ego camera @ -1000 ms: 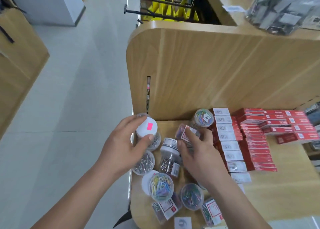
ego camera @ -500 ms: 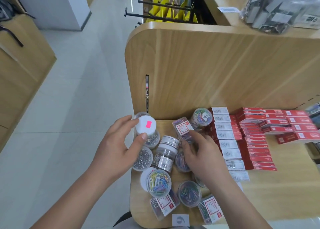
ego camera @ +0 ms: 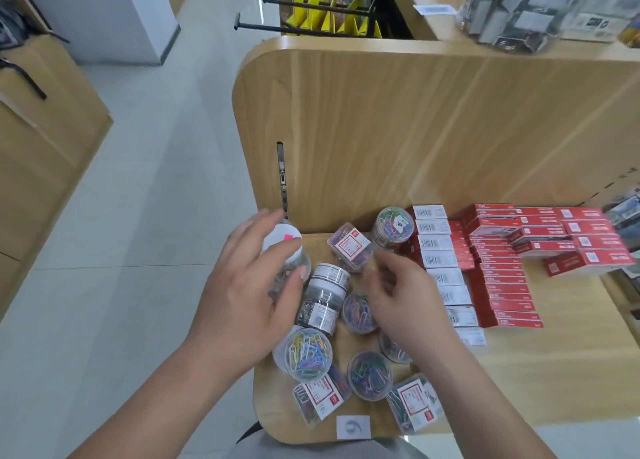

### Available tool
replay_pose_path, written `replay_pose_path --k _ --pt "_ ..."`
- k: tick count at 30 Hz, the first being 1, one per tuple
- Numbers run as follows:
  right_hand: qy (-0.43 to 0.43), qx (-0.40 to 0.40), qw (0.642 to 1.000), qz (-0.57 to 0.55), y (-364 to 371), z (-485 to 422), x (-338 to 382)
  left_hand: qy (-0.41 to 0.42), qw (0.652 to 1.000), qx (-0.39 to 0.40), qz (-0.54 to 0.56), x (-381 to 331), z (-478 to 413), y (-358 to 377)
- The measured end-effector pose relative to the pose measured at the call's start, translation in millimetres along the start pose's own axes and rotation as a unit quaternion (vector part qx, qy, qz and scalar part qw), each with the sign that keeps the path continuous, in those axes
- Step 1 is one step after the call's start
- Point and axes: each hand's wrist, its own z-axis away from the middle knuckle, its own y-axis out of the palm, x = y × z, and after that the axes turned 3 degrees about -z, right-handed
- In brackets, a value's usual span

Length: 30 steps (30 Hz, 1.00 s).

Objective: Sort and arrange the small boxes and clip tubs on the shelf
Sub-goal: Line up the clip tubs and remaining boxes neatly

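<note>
Right hand (ego camera: 403, 295) has left the clip box (ego camera: 348, 247) beyond its fingertips, fingers loose, empty. Left hand (ego camera: 242, 306) grips white-lidded tub (ego camera: 281, 242); grouping step, tub likely needs setting down next.

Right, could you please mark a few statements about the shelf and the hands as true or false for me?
1. The left hand grips a tub with a white lid that bears a pink sticker. True.
2. The red boxes lie to the left of the clip tubs. False: they lie to the right of them.
3. The round tub of coloured clips at the back has a white sticker on its lid. True.
4. Every tub holds silver clips. False: several, such as the front tub, hold coloured clips.
</note>
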Motion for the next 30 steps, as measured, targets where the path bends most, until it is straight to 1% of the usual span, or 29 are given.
replay_pose_path --k 2,3,5,7,9,11,13,15,17,18,20,21,24,26,29,30 --pt "0.003 -0.011 1.000 -0.024 -25 10 1 0.034 0.999 0.034 0.010 -12 -5 6" --pt "-0.004 -0.018 1.000 -0.022 -38 16 1 0.051 0.996 0.075 0.016 -17 -8 11" --pt "-0.020 -0.017 0.998 0.050 -60 26 -3 0.084 0.978 0.192 -0.005 -26 -17 25" --pt "-0.005 0.002 0.995 0.104 -71 30 -6 0.116 0.947 0.287 -0.081 -33 -26 45" --pt "0.002 0.017 0.994 0.111 -71 32 -9 0.141 0.915 0.340 -0.166 -39 -34 60" --pt "-0.008 0.016 0.993 0.116 -71 32 -12 0.132 0.895 0.371 -0.211 -43 -37 70" --pt "-0.013 0.002 0.996 0.088 -72 31 -19 0.120 0.889 0.383 -0.221 -47 -36 74" --pt "-0.009 -0.011 0.998 0.054 -74 30 -25 0.119 0.892 0.379 -0.216 -50 -35 74" --pt "-0.015 -0.015 0.999 0.032 -78 31 -29 0.108 0.906 0.359 -0.195 -52 -37 70" --pt "-0.020 -0.018 0.999 0.029 -80 31 -32 0.103 0.919 0.335 -0.181 -51 -40 68" --pt "-0.041 -0.023 0.998 0.042 -83 34 -39 0.099 0.941 0.285 -0.152 -51 -50 70" --pt "-0.058 -0.025 0.996 0.063 -84 36 -42 0.100 0.947 0.271 -0.142 -52 -55 73" --pt "-0.120 -0.027 0.986 0.114 -81 42 -54 0.117 0.946 0.269 -0.140 -58 -64 92" --pt "-0.139 -0.023 0.984 0.105 -82 45 -62 0.131 0.942 0.270 -0.149 -57 -65 104" --pt "-0.144 -0.024 0.986 0.079 -84 47 -73 0.156 0.933 0.276 -0.169 -50 -59 112" --pt "-0.144 -0.027 0.987 0.073 -84 47 -74 0.163 0.933 0.267 -0.180 -47 -57 114"
